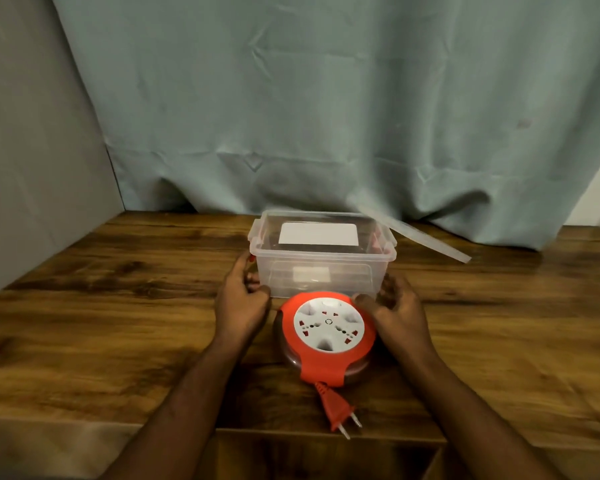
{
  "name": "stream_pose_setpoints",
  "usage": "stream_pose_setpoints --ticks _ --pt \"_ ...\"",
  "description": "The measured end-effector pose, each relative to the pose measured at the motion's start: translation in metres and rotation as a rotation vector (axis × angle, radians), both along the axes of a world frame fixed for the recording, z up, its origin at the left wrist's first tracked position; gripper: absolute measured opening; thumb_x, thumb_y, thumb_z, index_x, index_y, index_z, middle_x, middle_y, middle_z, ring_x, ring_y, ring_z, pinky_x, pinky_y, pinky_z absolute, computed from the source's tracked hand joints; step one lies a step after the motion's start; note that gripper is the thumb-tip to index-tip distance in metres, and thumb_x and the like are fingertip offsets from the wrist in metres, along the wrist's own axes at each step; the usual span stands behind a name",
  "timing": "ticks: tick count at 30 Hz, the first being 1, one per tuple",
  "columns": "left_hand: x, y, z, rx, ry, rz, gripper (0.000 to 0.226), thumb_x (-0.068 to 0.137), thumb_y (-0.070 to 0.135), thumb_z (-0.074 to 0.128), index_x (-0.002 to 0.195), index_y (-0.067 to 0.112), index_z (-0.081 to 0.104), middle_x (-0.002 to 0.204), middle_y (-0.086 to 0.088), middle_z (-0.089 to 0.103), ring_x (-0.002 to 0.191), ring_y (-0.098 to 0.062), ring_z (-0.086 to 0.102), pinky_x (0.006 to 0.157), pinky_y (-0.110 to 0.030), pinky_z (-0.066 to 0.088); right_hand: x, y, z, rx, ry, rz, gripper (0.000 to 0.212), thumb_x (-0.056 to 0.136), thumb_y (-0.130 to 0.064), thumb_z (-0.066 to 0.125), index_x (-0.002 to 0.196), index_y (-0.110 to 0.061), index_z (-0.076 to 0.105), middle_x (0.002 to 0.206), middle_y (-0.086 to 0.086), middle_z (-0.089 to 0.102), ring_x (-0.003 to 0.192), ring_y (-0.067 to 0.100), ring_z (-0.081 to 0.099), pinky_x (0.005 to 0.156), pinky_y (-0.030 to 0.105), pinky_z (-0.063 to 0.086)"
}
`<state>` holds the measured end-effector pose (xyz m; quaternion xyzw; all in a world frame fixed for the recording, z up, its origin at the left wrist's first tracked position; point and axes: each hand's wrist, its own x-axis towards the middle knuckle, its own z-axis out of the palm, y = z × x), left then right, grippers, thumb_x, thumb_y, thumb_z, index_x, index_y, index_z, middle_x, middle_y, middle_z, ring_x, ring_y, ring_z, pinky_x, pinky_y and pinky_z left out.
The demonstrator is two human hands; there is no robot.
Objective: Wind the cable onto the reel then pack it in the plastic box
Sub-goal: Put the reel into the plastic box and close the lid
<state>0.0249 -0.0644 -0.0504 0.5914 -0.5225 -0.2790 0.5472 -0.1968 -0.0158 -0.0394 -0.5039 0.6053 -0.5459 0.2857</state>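
A round orange reel (326,358) with a white socket face lies flat on the wooden table. Its cable is wound in, and only the orange plug (336,407) sticks out toward me. Right behind the reel stands a clear plastic box (321,268), open on top, with a white label inside. My left hand (243,299) is pressed against the box's left side, fingers curled around its lower corner. My right hand (394,303) grips the box's lower right corner, thumb close to the reel's rim.
The box's clear lid (426,239) leans behind the box to the right, against a teal curtain (326,116). A grey wall panel (32,168) bounds the left side. The table's front edge (326,434) runs just past the plug.
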Motion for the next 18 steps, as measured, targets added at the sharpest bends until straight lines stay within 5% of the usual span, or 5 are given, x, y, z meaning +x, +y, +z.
stream_pose_setpoints --ticks 4,9,14,18 --pt "-0.001 -0.002 0.000 -0.010 0.025 -0.005 0.077 0.086 -0.003 0.059 0.150 0.032 0.036 0.094 0.001 0.065 0.082 -0.020 0.067 0.070 -0.038 0.060 -0.007 0.010 0.014 0.232 0.301 -0.058 0.043 0.078 -0.056 0.080 0.106 -0.026 0.070 0.096 -0.007 0.074 0.083 0.012 0.070 0.074 0.039 0.062" --pt "-0.001 -0.005 -0.003 -0.007 0.011 -0.025 0.076 0.086 -0.004 0.059 0.150 0.030 0.036 0.094 -0.002 0.065 0.084 -0.022 0.066 0.067 -0.033 0.057 0.000 0.007 0.036 0.489 0.628 0.162 0.052 0.078 -0.066 0.075 0.110 -0.025 0.067 0.104 -0.006 0.074 0.086 0.011 0.071 0.078 0.034 0.062" --pt "0.001 -0.007 -0.002 -0.011 -0.010 -0.028 0.077 0.085 -0.003 0.062 0.150 0.028 0.036 0.093 -0.001 0.064 0.083 -0.019 0.065 0.065 -0.031 0.055 -0.002 -0.001 0.038 0.533 0.401 0.248 0.045 0.076 -0.043 0.087 0.094 -0.004 0.075 0.091 0.007 0.079 0.084 0.025 0.077 0.071 0.037 0.059" --pt "0.001 -0.007 -0.001 -0.001 -0.012 -0.029 0.078 0.085 -0.003 0.063 0.151 0.028 0.035 0.092 0.000 0.063 0.084 -0.019 0.065 0.068 -0.035 0.058 0.004 0.000 0.044 0.555 0.459 0.257 0.043 0.078 -0.041 0.086 0.091 -0.002 0.073 0.090 0.009 0.079 0.086 0.027 0.076 0.071 0.038 0.060"
